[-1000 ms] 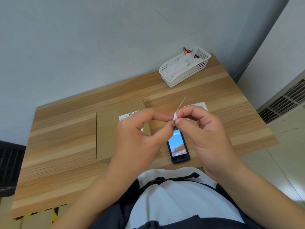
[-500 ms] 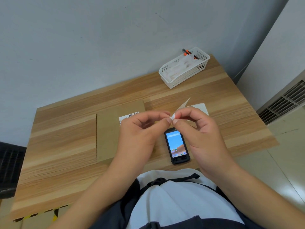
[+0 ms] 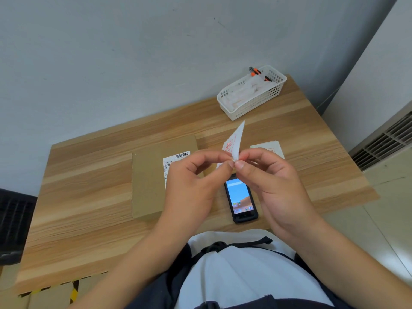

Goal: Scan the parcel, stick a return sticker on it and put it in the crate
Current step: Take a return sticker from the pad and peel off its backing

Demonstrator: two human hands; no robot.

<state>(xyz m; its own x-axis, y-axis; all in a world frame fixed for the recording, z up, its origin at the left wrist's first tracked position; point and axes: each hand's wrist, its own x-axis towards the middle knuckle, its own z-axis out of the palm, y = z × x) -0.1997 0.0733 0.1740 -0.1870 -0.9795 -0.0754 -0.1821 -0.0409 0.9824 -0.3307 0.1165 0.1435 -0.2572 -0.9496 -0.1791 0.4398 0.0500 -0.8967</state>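
A flat brown cardboard parcel (image 3: 149,181) lies on the wooden table (image 3: 89,197), with a white barcode label (image 3: 176,158) on its far right part. Above its right edge, my left hand (image 3: 191,186) and my right hand (image 3: 272,186) pinch the lower corner of a white return sticker (image 3: 234,141) with red print, held upright between the fingertips. A black handheld scanner (image 3: 240,199) with a lit screen lies on the table under my hands. A dark crate (image 3: 13,224) shows at the left edge, below the table.
A white plastic basket (image 3: 252,94) with papers and orange pens stands at the table's far right corner. More white stickers (image 3: 270,147) lie behind my right hand. A wall vent (image 3: 383,139) is on the right. Cardboard boxes (image 3: 51,295) sit under the table's front-left edge.
The sticker has turned from edge-on to showing its red-printed face and stands higher. Both hands have shifted slightly away from me while staying pinched on its corner.
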